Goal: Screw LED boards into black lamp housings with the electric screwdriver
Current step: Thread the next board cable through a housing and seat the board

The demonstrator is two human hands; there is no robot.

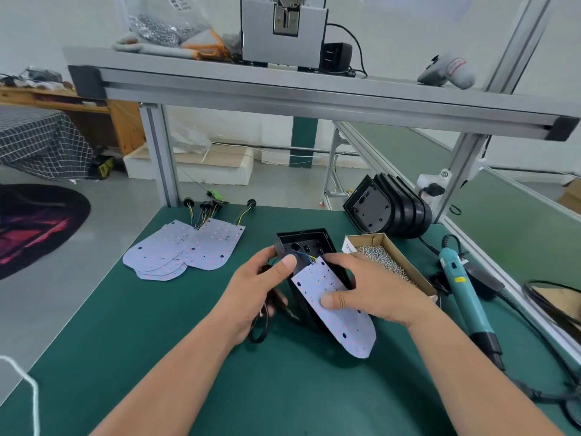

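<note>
Left hand (261, 287) clamped on housing (301, 243) left wall; right hand (374, 291) pinches board (342, 328) over housing's open face. Screw box (407, 259) just right of housing, screwdriver (465, 297) farther right.

On the worktop (157, 341): spare LED boards (188, 250) centre-left, one housing (298, 243) centre, screw box (405, 265) and screwdriver (465, 297) right, stacked housings (393, 209) behind them.

Curled left grip (261, 287); curled right grip (371, 291), thumb flat.
</note>
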